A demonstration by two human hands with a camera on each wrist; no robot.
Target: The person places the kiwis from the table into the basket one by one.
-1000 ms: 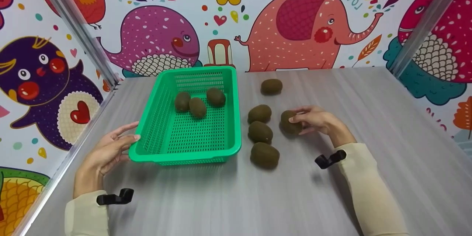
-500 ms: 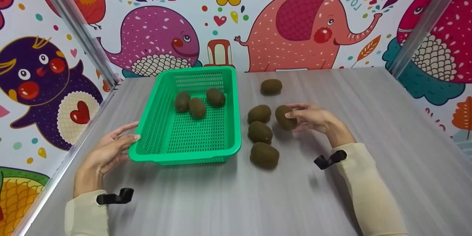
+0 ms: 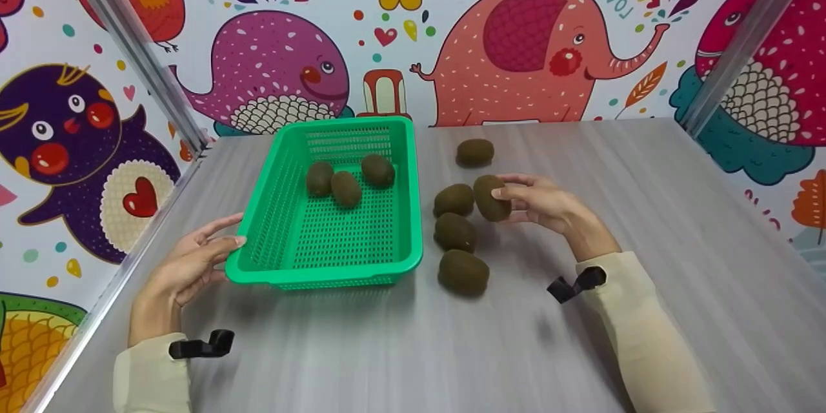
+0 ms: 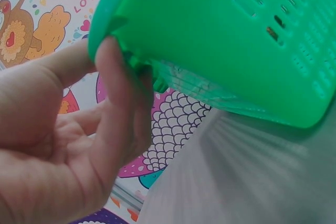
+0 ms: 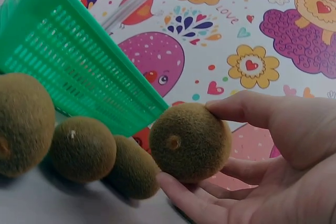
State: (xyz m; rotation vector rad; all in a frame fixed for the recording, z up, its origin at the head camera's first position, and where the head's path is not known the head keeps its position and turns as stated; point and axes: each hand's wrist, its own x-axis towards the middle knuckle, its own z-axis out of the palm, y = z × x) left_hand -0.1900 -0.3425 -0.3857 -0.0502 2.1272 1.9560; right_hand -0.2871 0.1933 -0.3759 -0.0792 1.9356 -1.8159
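A green plastic basket [image 3: 413,206] with slotted walls holds three brown kiwis, one of them a kiwi [image 3: 346,189] in the middle. My left hand [image 3: 193,261] grips the basket's left rim near its front corner; in the left wrist view the fingers [image 4: 116,77] curl at the rim. Right of the basket, my right hand [image 3: 542,203] pinches a kiwi [image 3: 490,199] between thumb and fingers. In the right wrist view the held kiwi [image 5: 189,141] overlaps the edge of a kiwi [image 5: 131,169] on the table.
Beside the basket's right wall a kiwi [image 3: 454,200], a kiwi [image 3: 455,232] and a kiwi [image 3: 463,272] form a column on the grey table [image 3: 387,348]. Farther back lies another kiwi [image 3: 475,152]. A printed cartoon wall [image 3: 516,51] stands behind.
My right hand has lifted its kiwi and carried it left and slightly back, close to the column of kiwis. The left hand and basket have stayed put.
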